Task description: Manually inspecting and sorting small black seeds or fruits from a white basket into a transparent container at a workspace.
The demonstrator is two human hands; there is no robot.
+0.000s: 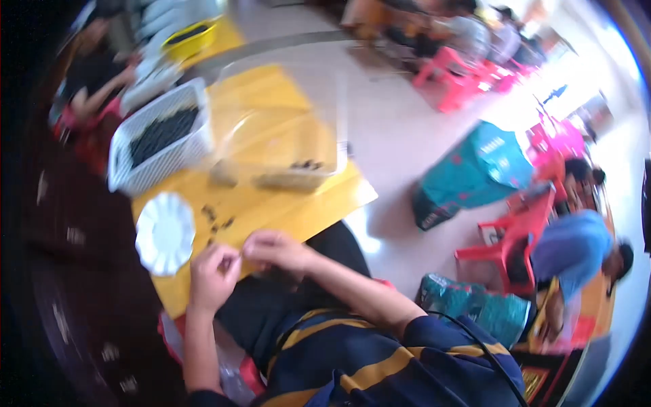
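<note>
My left hand [213,275] and my right hand [278,251] meet over the near edge of a yellow table [339,195]. The fingers of both are closed in a pinch, fingertips close together. What sits between them is too small and blurred to name. Left of them lies a white dish with a scalloped rim [165,234]. Several small dark pieces [211,216] are scattered on the tabletop just beyond my hands.
A white basket [122,173] of dark pieces stands at the far left, beside a clear plastic bin [341,122] with a few more inside. Teal sacks [475,166] and red chairs [505,251] are on the right. A yellow basin [190,42] and seated people are farther off.
</note>
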